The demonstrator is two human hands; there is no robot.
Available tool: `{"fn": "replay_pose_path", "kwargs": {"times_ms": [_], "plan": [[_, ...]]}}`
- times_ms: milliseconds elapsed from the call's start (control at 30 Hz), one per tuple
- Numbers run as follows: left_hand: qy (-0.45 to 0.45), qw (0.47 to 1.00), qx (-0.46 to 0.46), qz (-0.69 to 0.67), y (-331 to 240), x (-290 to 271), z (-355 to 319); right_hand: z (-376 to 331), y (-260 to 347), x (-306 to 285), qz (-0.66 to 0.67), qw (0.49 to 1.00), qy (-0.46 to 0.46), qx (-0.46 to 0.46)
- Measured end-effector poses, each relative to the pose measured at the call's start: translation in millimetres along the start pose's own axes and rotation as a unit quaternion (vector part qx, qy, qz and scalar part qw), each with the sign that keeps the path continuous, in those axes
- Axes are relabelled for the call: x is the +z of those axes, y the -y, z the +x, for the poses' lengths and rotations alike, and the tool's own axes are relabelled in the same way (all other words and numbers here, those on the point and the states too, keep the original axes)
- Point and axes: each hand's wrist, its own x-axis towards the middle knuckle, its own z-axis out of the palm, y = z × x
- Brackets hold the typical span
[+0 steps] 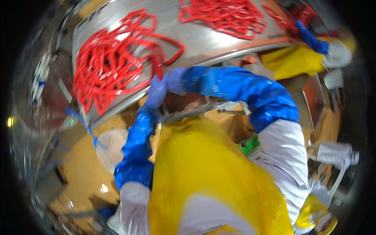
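Note:
A large tangled heap of thin red sausage links (pixel 105 66) lies on the left of the metal table (pixel 172 39). One loop of it runs to the near edge, where both my hands meet. My left hand (pixel 157 92), in a purple glove, is closed on the end of that red strand. Close against it, my right hand (pixel 175 81), also purple-gloved, has its fingers closed at the same strand; motion blur softens their detail. Just below my hands is a metal tray or trough (pixel 196 109) with pinkish, meat-like stuff in it, partly hidden by my arm.
A second heap of red links (pixel 227 15) lies farther back on the table. At right, a co-worker's blue-sleeved arm (pixel 313 41) reaches to more red links (pixel 301 17). A whitish translucent bag or tub (pixel 111 147) is at left. Green items (pixel 248 145) show beside my right arm.

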Motion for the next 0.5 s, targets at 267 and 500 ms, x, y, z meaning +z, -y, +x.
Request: {"fn": "replay_pose_path", "kwargs": {"times_ms": [267, 500], "plan": [[-0.004, 0.985, 0.008, 0.171, 31.4, -29.3, -20.5, -21.3, -150.1, -93.5, 0.012, 0.93, -0.141, 0.34], [0.111, 0.941, -0.067, 0.313, 21.8, 33.0, -55.9, 20.5, -4.8, 104.1, 0.648, 0.683, -0.133, 0.31]]}}
